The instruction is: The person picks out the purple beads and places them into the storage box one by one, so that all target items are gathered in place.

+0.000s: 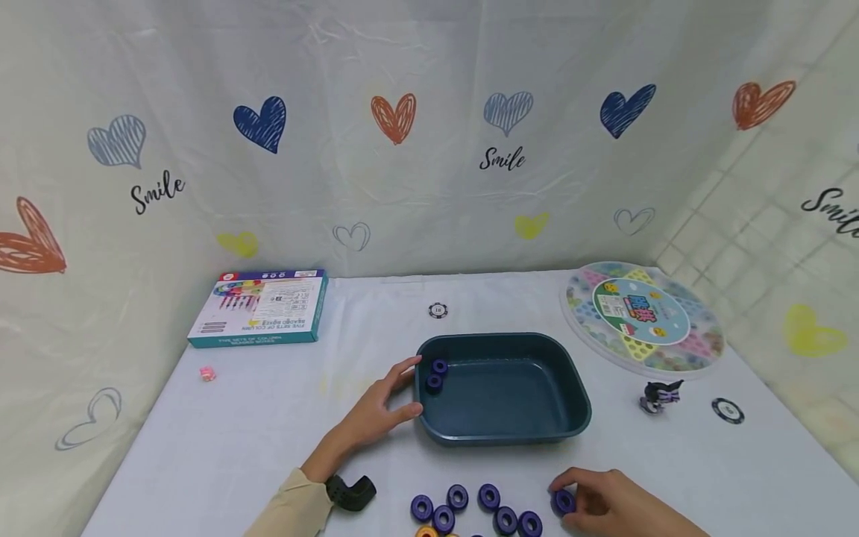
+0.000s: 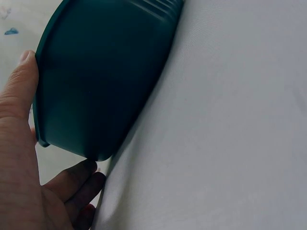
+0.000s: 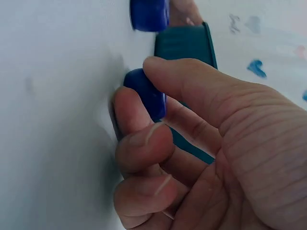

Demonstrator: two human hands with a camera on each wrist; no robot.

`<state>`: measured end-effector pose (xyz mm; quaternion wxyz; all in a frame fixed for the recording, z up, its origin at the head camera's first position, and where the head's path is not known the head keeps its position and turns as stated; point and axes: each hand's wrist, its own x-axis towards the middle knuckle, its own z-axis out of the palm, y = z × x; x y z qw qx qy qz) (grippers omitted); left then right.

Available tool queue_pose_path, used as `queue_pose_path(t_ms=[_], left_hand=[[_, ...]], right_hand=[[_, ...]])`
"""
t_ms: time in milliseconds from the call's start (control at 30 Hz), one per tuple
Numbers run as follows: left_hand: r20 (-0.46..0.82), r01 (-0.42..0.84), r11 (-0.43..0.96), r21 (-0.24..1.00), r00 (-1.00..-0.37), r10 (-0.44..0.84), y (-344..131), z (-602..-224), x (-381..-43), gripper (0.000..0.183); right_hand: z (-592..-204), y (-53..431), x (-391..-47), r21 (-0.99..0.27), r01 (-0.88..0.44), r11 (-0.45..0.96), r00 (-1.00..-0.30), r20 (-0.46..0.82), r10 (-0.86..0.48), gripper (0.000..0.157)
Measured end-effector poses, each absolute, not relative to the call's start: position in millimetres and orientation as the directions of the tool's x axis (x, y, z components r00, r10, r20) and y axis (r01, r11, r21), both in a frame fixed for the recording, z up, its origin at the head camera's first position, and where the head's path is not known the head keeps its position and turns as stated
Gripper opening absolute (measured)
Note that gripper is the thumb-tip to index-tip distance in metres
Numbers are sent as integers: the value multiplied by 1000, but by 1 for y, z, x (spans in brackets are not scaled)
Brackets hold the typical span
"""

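Note:
My left hand (image 1: 376,410) rests against the left end of a dark teal tub (image 1: 503,440), thumb and index finger spread apart on its rim. Inside the tub, near that end, lie two purple rings (image 1: 434,383). At the front right, my right hand (image 1: 614,500) pinches a thick purple ring (image 1: 564,502) between thumb and fingers, low over the white cloth. In the right wrist view the same ring (image 3: 146,93) shows edge-on. Several more purple rings (image 1: 489,497) lie in a loose group before the tub, with an orange ring (image 1: 426,532) cut off by the frame's lower edge.
A flat game box (image 1: 262,306) lies at the back left, a pink die-like piece (image 1: 207,374) before it. Round clear packaging (image 1: 644,317) lies back right, near a small dark figurine (image 1: 661,397) and a poker chip (image 1: 728,411). Another chip (image 1: 438,310) lies behind the tub.

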<state>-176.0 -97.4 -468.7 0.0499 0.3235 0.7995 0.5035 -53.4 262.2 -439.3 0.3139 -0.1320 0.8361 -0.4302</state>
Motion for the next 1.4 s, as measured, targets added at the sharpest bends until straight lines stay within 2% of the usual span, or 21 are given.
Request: queue_pose_path(t_ms=[133, 300, 433, 600, 667, 800, 900, 1000, 1167, 1400], left_hand=[[251, 476, 307, 824, -792, 556, -99, -486, -185, 69], [260, 477, 284, 832, -788, 559, -100, -495, -190, 69], [254, 477, 284, 832, -782, 569, -99, -494, -189, 69], [251, 472, 268, 840, -776, 579, -97, -477, -181, 69], [252, 472, 261, 842, -773, 583, -97, -468, -176, 69], [246, 470, 270, 840, -775, 583, -98, -460, -173, 69], [251, 472, 275, 838, -780, 573, -100, -475, -180, 69], [259, 474, 266, 839, -779, 571, -101, -490, -187, 69], [259, 472, 259, 843, -778, 573, -100, -494, -190, 68], [257, 470, 265, 842, -782, 568, -99, -485, -184, 67]], right_hand=[[-444, 276, -49, -831, 54, 553, -770, -388, -506, 29], [-446, 287, -48, -828, 127, 546, -773, -428, -469, 31], [-445, 292, -46, -826, 169, 538, -776, -448, -444, 33], [-429, 290, -50, -816, 157, 556, -774, -452, -444, 34], [-418, 287, -54, -811, 122, 572, -772, -439, -459, 34], [-394, 277, -67, -822, -74, 565, -764, -318, -562, 32], [-380, 266, -82, -810, -241, 534, -743, -200, -639, 30], [-368, 250, -97, -775, -351, 526, -730, -126, -672, 29], [-354, 226, -125, -710, -428, 560, -713, -116, -692, 31], [-352, 200, -161, -672, -427, 605, -681, -201, -704, 32]])
